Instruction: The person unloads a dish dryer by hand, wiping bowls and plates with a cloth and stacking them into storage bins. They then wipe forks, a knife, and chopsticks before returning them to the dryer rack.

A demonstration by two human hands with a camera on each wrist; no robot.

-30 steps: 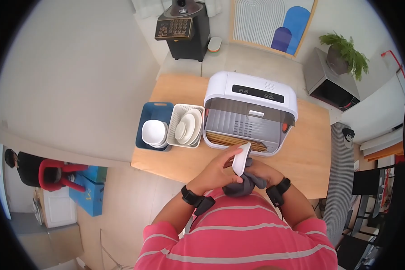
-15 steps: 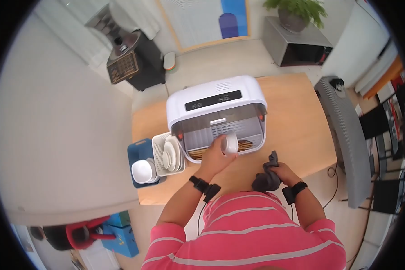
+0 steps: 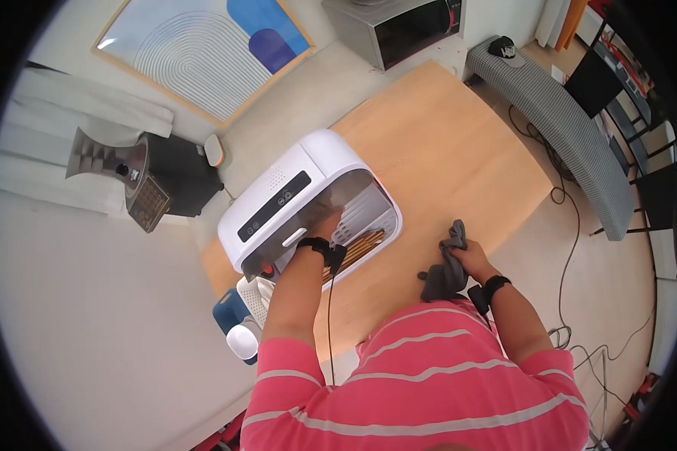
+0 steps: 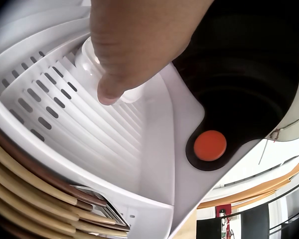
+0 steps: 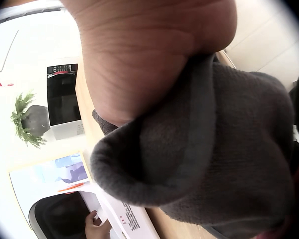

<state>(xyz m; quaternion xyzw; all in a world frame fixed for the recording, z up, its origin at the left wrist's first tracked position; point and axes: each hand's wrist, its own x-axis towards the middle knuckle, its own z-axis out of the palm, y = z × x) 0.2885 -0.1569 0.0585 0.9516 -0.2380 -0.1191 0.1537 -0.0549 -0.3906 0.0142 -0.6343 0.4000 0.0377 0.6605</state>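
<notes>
My left hand (image 3: pixel 325 219) reaches into a white dish-drying cabinet (image 3: pixel 337 154), under its raised tinted lid (image 3: pixel 299 229). In the left wrist view, the thumb lies against a small glossy white bowl (image 4: pixel 87 64), held low over the ribbed, slotted rack (image 4: pixel 102 124); the other fingers are hidden behind the hand. Wooden chopsticks (image 3: pixel 362 252) lie along the cabinet's front. At the right, my right hand (image 3: pixel 471 260) grips a bunched dark grey cloth (image 3: pixel 445 276) over the near side of the table; in the right wrist view, the cloth (image 5: pixel 239 139) hangs in thick folds.
Left of the cabinet stand a white perforated basket (image 3: pixel 253 299) and a blue bin (image 3: pixel 228 312) with a white bowl (image 3: pixel 243 340). The wooden table (image 3: pixel 444 150) extends right. Behind it are a black machine (image 3: pixel 177 173) and a microwave (image 3: pixel 410 34); a grey bench (image 3: pixel 560 139) runs along the right.
My left hand has carried the white bowl from beside the cloth into the cabinet. The right hand has moved right, away from the bowl, still holding the cloth. The head view has turned.
</notes>
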